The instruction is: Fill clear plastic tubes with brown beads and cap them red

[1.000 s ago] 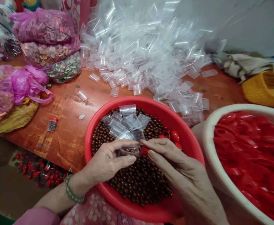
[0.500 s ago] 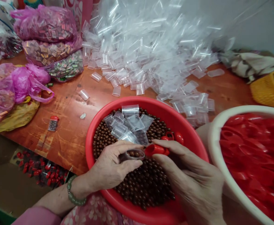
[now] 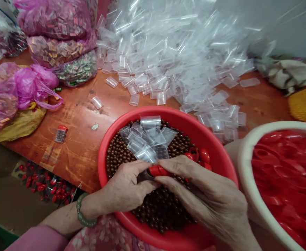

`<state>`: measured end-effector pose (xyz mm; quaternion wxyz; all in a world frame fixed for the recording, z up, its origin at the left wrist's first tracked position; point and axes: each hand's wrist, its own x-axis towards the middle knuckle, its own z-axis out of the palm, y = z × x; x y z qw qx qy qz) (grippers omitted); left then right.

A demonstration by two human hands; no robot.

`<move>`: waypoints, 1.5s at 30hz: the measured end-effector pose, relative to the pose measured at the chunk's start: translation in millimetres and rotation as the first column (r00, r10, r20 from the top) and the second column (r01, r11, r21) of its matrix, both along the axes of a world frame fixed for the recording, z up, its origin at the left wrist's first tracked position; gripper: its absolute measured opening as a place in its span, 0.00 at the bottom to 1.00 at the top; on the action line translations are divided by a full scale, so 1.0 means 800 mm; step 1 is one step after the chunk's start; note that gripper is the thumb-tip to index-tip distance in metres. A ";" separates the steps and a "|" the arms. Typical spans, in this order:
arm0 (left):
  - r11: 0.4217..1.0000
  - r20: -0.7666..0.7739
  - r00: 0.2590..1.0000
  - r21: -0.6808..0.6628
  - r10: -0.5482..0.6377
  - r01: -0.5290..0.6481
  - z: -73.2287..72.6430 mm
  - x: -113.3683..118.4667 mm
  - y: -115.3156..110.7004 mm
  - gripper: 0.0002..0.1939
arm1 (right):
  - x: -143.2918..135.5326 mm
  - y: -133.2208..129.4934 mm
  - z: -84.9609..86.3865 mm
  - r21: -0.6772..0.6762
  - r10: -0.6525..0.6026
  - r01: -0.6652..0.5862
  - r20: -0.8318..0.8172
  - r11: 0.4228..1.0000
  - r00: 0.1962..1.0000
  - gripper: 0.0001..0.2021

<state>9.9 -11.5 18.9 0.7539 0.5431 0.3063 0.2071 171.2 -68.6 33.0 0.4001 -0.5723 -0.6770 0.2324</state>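
Note:
Over a red basin (image 3: pixel 168 240) of small brown balls (image 3: pixel 158 209), my left hand (image 3: pixel 128 186) holds a clear container (image 3: pixel 144 176) between thumb and fingers. My right hand (image 3: pixel 207 195) pinches a red cap (image 3: pixel 158 170), which meets the container's mouth. The fingers of both hands hide part of that join. Several clear empty containers (image 3: pixel 156 135) lie on the balls behind my hands. More red caps (image 3: pixel 204 156) rest at the basin's right side.
Loose clear containers (image 3: pixel 168 62) are heaped behind the basin. A white-rimmed tub (image 3: pixel 244 164) of red caps stands right. Pink bags (image 3: pixel 61 21) sit back left. One filled, capped container (image 3: pixel 61 134) lies on the table (image 3: pixel 82 129); a box of them (image 3: pixel 45 184) is lower left.
My right hand has moved left and brought the red cap onto the mouth of the container in my left hand. The view has shifted slightly.

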 end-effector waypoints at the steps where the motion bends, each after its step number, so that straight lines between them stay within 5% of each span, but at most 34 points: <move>1: 1.000 0.003 1.000 -0.010 -0.002 0.002 0.001 0.000 0.000 0.14 | 0.001 0.000 0.000 0.012 0.010 -0.010 0.007 1.000 1.000 0.17; 14: 0.997 -0.061 0.998 0.082 0.008 -0.003 -0.006 -0.002 -0.007 0.11 | -0.003 0.002 -0.003 0.094 0.076 -0.086 0.097 0.992 0.992 0.14; 20: 0.966 -0.134 0.991 0.257 0.011 0.024 -0.012 -0.003 -0.011 0.14 | 0.001 0.002 0.002 -0.072 0.115 -0.111 0.059 0.991 0.992 0.08; 25: 0.978 -0.141 0.988 0.190 -0.060 0.087 -0.014 -0.004 -0.011 0.11 | 0.002 0.000 0.008 -0.083 0.108 -0.100 0.098 0.992 0.989 0.09; 30: 0.897 -0.137 0.990 0.438 0.013 0.049 -0.016 -0.004 -0.013 0.13 | -0.001 0.000 0.009 -0.087 0.159 -0.153 0.065 0.984 0.985 0.11; 34: 0.971 -0.052 0.999 0.240 0.000 0.013 -0.013 -0.005 -0.009 0.11 | -0.005 -0.009 -0.002 -0.023 0.072 -0.070 0.113 0.997 0.991 0.13; 37: 0.999 0.011 1.000 -0.027 -0.027 0.028 -0.009 -0.005 -0.004 0.11 | -0.008 -0.017 -0.009 0.012 0.070 -0.077 0.303 0.997 0.950 0.22; 41: 0.928 0.078 0.997 -0.370 -0.012 0.040 -0.004 -0.002 0.002 0.09 | -0.015 -0.016 -0.015 0.122 0.021 -0.111 0.572 0.986 0.820 0.35; 45: 0.918 0.157 0.987 -0.397 0.047 0.019 -0.001 0.001 0.005 0.11 | -0.022 -0.009 -0.021 0.251 -0.095 -0.097 0.654 0.963 0.751 0.33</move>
